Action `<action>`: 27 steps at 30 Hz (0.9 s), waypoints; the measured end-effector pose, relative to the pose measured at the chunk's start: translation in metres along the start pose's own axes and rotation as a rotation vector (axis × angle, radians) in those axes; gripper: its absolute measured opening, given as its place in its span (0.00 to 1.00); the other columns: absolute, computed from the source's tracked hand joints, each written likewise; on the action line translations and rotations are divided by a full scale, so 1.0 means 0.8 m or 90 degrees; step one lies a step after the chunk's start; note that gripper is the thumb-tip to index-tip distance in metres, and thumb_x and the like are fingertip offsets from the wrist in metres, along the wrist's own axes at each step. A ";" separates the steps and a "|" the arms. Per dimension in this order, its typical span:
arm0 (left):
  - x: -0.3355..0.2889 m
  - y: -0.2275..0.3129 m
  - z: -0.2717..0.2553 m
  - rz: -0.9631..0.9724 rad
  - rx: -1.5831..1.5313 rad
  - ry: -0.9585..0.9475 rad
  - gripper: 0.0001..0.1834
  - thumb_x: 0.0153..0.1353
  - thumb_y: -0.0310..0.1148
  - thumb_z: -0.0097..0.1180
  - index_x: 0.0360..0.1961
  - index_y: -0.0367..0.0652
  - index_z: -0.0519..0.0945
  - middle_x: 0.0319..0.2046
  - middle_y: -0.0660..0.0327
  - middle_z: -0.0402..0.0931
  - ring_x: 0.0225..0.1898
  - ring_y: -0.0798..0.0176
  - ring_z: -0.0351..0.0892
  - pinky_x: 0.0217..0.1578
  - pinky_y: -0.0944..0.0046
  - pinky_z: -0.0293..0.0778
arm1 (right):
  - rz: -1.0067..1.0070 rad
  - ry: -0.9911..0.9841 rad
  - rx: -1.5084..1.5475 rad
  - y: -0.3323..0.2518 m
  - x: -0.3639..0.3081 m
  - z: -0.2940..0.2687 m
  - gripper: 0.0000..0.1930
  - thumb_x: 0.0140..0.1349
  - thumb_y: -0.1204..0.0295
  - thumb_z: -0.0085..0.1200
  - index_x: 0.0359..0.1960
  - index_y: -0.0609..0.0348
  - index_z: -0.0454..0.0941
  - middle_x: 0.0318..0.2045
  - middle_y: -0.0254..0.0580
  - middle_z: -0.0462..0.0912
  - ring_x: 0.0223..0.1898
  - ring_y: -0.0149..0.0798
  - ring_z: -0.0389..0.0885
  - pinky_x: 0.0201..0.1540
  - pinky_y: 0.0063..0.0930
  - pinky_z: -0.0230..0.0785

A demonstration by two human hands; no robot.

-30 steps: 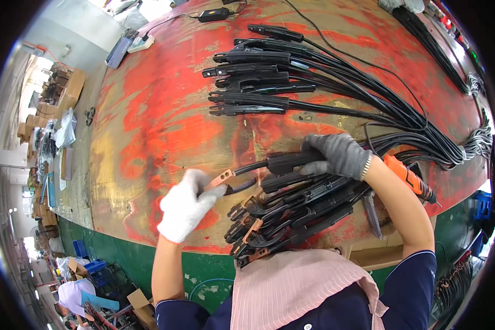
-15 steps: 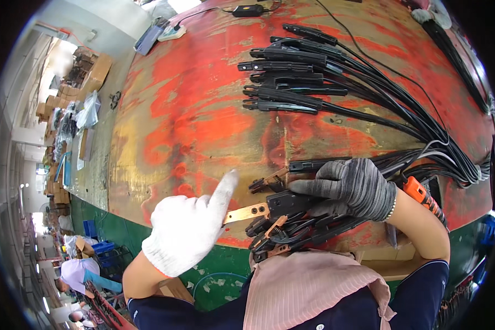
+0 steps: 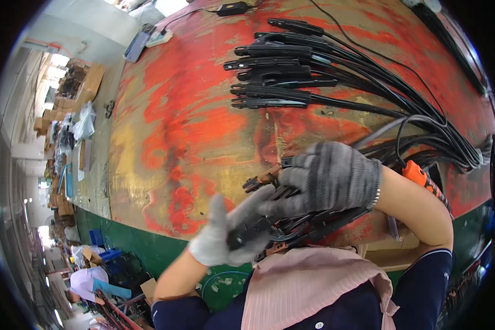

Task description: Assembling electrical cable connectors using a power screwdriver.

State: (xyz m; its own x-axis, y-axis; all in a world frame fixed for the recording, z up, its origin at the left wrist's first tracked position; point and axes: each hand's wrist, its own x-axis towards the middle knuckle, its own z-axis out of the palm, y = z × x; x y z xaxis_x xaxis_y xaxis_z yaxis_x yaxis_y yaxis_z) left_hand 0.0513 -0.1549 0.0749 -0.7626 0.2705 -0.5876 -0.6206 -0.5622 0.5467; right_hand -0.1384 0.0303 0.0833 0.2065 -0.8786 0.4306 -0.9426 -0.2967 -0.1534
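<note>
Table (image 3: pixel 165 110): worn red/tan top, fills most of the view. Cloth (image 3: pixel 308 291), pale pink w/ stripes, spread over the person's front at the near edge. Cables (image 3: pixel 455 144), blk, in a thick bunch, curve from the far row down to the R side, where they gather. Row (image 3: pixel 272 50) of blk clamps lies past the hands, side by side, tips to the L.

Pile (image 3: pixel 341 218) of more blk clamps sits nr the near edge, partly under the R hand & just above the cloth. R hand (image 3: pixel 335 179), grey glove: fingers bent, reaching L over the pile; undersides hidden, so can't tell how tight or on what. L hand (image 3: pixel 225 231), whitish glove, blurred: palm turned toward the R hand, thumb up & well apart from fingers; can't tell if they grip.

Drill (image 3: pixel 418 175), orange/blk, on the table by the R forearm. Handle (image 3: pixel 247 234), blk, lies across the L palm, btwn L hand & R fingertips, nr the table's near edge. Adapter (image 3: pixel 232 9), blk, at the far edge w/ a cord. Copper bit (image 3: pixel 265 179) shows just L of the R hand.
</note>
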 end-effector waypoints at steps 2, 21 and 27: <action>0.030 -0.031 0.008 -0.037 -0.160 0.001 0.58 0.45 0.82 0.34 0.63 0.43 0.63 0.32 0.57 0.75 0.18 0.71 0.66 0.13 0.76 0.59 | 0.020 -0.119 0.008 -0.002 -0.003 -0.002 0.22 0.51 0.63 0.56 0.51 0.29 0.77 0.32 0.30 0.77 0.34 0.36 0.79 0.31 0.32 0.71; 0.118 -0.099 0.100 0.017 -0.134 0.185 0.25 0.67 0.56 0.48 0.29 0.43 0.70 0.14 0.71 0.59 0.10 0.78 0.51 0.12 0.77 0.52 | 1.038 -0.075 0.178 -0.098 -0.371 -0.077 0.34 0.47 0.60 0.67 0.58 0.54 0.70 0.43 0.52 0.79 0.45 0.53 0.79 0.47 0.39 0.72; 0.113 -0.101 0.092 0.028 -0.166 0.182 0.29 0.65 0.61 0.46 0.24 0.44 0.67 0.09 0.73 0.52 0.08 0.77 0.49 0.11 0.76 0.49 | 1.159 0.285 0.255 -0.142 -0.387 -0.114 0.29 0.45 0.70 0.70 0.51 0.58 0.73 0.38 0.36 0.79 0.39 0.34 0.78 0.45 0.33 0.73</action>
State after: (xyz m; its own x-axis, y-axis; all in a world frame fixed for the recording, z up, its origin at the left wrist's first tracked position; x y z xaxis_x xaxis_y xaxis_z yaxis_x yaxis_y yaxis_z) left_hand 0.0191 -0.0273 0.0215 -0.6832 0.0335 -0.7295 -0.4929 -0.7582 0.4269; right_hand -0.1190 0.3702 0.0484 -0.9495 -0.0539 -0.3090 0.2102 0.6218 -0.7544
